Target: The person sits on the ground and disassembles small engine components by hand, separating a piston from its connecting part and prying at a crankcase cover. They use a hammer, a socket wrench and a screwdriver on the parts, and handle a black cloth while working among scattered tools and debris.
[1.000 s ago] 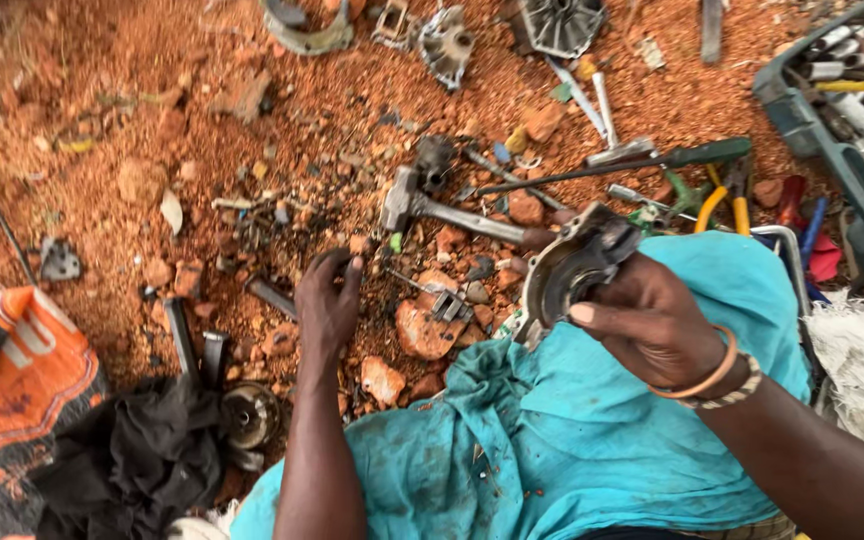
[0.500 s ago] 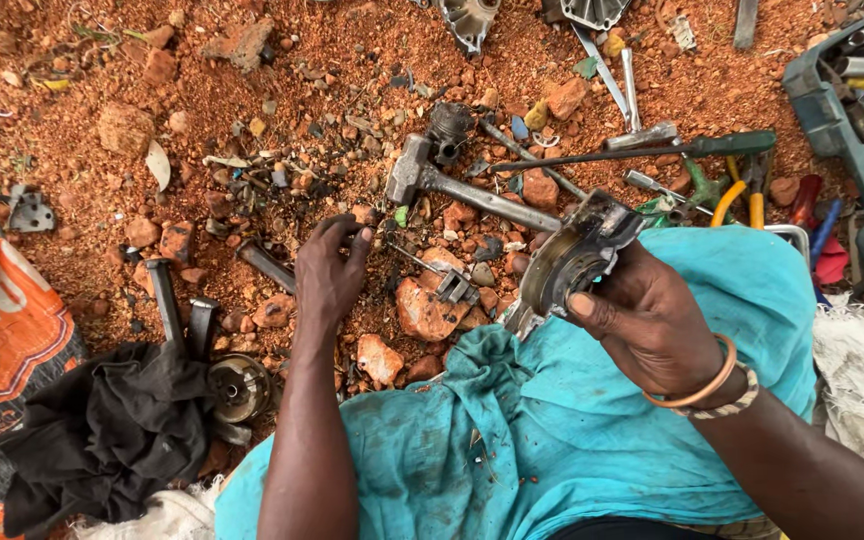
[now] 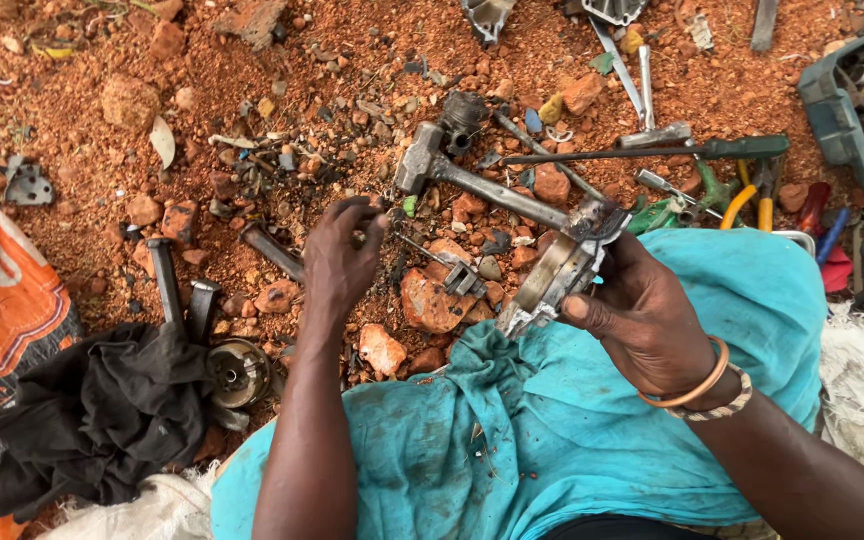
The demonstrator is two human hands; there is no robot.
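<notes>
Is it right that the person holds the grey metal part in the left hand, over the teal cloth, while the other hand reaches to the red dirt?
Not quite: the head view shows the metal part in the right hand, not the left. The rest stands: it is over the teal cloth, and the other hand, the left hand, reaches to the red dirt.

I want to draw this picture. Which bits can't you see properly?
Head view only:
- Left hand: fingertips curl over something too small to tell.
- Metal part: its back is hidden by the right hand.
- Toolbox: cut off by the right edge.
- Round part: partly under the black cloth.
</notes>
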